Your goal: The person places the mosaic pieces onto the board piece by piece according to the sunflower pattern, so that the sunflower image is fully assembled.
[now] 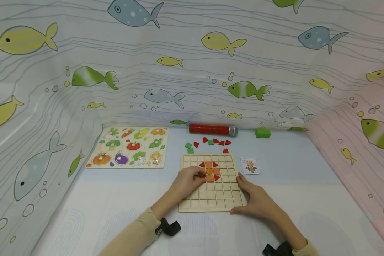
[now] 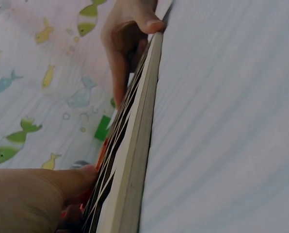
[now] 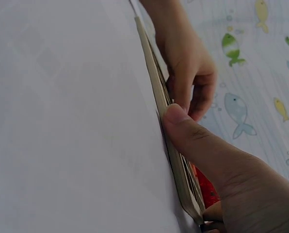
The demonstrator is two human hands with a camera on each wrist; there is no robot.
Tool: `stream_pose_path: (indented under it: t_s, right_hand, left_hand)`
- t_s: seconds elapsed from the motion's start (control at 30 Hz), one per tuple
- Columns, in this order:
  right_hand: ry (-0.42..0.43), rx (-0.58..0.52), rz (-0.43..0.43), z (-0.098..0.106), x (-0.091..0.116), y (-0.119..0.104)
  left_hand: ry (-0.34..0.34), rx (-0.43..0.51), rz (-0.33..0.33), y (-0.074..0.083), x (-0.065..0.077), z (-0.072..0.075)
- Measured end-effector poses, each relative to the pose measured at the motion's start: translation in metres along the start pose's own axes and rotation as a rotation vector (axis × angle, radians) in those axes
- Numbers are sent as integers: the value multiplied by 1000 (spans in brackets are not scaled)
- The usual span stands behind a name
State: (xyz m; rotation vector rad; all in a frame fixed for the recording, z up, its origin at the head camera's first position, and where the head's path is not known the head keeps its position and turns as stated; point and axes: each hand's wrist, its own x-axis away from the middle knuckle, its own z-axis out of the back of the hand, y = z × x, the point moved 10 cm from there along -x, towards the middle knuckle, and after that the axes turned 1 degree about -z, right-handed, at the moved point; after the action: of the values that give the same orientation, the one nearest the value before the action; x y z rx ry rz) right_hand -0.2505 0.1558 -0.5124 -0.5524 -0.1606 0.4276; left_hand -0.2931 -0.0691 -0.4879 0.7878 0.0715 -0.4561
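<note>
A square wooden grid board [image 1: 198, 203] lies in front of me. Near its top centre, an orange round piece [image 1: 209, 171] sits among orange squares [image 1: 216, 171] and red pieces [image 1: 215, 164] with one curved side. My left hand [image 1: 188, 180] reaches over the board from the left, thumb and fingertips down beside the round piece; whatever lies under them is hidden, and I cannot tell whether they pinch a piece. With my right hand [image 1: 259, 200] I hold the board's near right corner, thumb at the near edge, fingers along the right side. The thumb [image 3: 176, 114] presses the board's rim in the right wrist view.
Loose red pieces [image 1: 222, 143] and green squares [image 1: 188, 145] lie beyond the board. A pattern card [image 1: 250, 166] lies right of it. Behind are a red microphone [image 1: 211, 129] and a green block [image 1: 262, 133]. A vegetable puzzle board [image 1: 108, 165] lies on the left.
</note>
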Motion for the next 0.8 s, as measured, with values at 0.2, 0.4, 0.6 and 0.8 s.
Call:
stream_pose_path:
  t_s: [0.2, 0.4, 0.6, 0.8]
  right_hand:
    - [1, -7, 0, 0, 0, 0]
    - [3, -18, 1, 0, 0, 1]
    - [8, -22, 4, 0, 1, 2]
    - [9, -22, 4, 1, 0, 0]
  left_hand:
    - [-9, 52, 37, -5, 0, 2]
    - [-49, 136, 72, -16, -1, 8]
    - [-81, 137, 75, -17, -2, 6]
    - [-75, 147, 75, -17, -2, 8]
